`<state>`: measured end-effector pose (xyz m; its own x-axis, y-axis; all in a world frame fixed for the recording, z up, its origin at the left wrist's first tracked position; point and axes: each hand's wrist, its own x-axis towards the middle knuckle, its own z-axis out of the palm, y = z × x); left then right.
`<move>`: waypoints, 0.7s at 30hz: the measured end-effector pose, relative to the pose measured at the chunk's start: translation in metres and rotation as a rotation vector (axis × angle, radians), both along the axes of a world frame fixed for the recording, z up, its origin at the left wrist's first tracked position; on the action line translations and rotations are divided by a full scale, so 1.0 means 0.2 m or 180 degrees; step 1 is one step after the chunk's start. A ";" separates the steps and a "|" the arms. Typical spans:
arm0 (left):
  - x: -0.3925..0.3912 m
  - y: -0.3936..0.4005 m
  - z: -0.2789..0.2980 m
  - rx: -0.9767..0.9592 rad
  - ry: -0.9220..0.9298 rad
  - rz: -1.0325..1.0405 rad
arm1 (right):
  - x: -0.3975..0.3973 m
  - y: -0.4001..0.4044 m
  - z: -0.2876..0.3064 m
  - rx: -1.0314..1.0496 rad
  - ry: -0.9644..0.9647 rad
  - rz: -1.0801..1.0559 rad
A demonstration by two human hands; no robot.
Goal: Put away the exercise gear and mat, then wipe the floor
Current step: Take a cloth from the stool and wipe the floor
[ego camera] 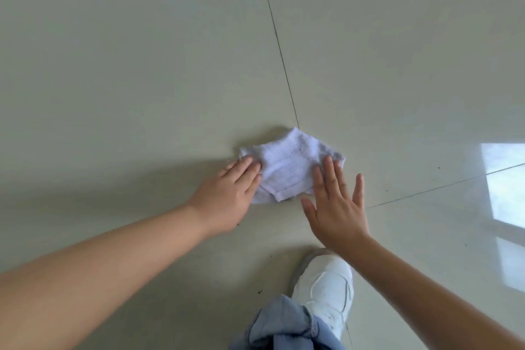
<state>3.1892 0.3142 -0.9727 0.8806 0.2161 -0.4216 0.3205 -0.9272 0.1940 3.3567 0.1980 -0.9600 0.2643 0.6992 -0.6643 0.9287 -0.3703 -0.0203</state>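
Left hand (227, 193) lies flat with straight fingers, its fingertips pressing the left edge of the white cloth (287, 167) — nothing is grasped. The cloth rests crumpled on the tiled floor (142, 65), just where two dark grout lines (279, 48) meet. Right hand (335, 207) is spread open, fingers straight; its longer fingertips overlap the cloth's right edge, though contact cannot be told. Below it, toward the near edge of the floor, stand a white sneaker (326, 290) and a denim trouser cuff (287, 327) — a bright window reflection (505, 207) marks the floor's right edge.
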 end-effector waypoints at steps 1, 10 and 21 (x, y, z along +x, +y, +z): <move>0.12 -0.01 0.02 -0.0005 -0.0018 0.0048 | 0.07 0.00 -0.01 -0.0131 0.0040 -0.0143; 0.71 0.34 0.01 0.0238 0.0253 0.1254 | 0.52 0.67 -0.07 0.0511 -0.0215 -0.0857; 0.03 0.31 0.00 0.0372 0.0264 0.1302 | -0.07 0.67 -0.04 0.0648 0.0424 -0.0649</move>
